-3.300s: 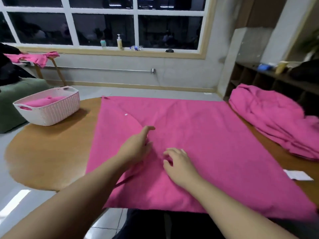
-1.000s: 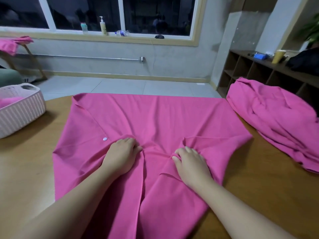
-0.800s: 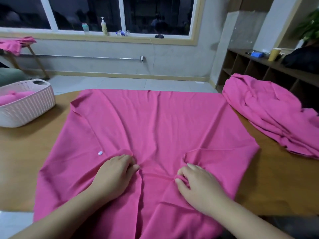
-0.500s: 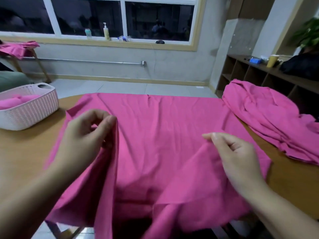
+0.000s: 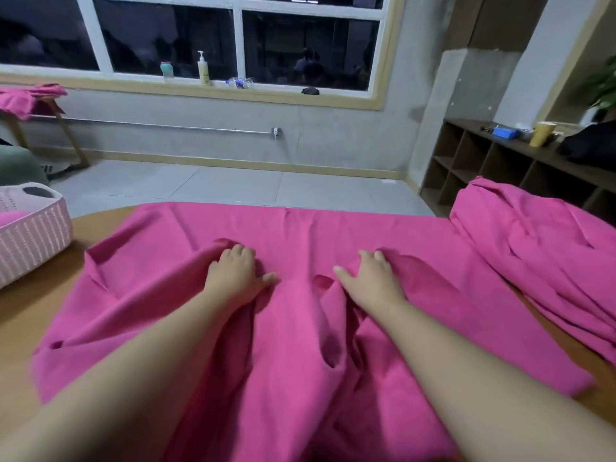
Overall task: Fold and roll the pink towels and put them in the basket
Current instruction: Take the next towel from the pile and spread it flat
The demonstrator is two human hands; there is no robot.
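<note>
A large pink towel (image 5: pixel 300 228) lies across the round wooden table (image 5: pixel 20 311), its near part bunched into folds and drawn over the middle. My left hand (image 5: pixel 235 275) grips a fold of it left of centre, fingers curled into the cloth. My right hand (image 5: pixel 373 278) grips another fold right of centre, thumb stretched out to the left. Both hands sit low on the towel, about a hand's width apart. The white woven basket (image 5: pixel 30 241) stands at the table's left edge with a pink towel inside.
A heap of pink towels (image 5: pixel 533 248) lies on the table's right side. More pink cloth (image 5: pixel 23 98) hangs on a wooden stand at far left. Wooden cubby shelves (image 5: pixel 500 168) stand at right, and bottles line the window sill (image 5: pixel 203 66).
Both hands pinched the towel's near part, lifted it, and have carried it forward and down onto the towel's middle. The flat sheet is now bunched and partly doubled over.
</note>
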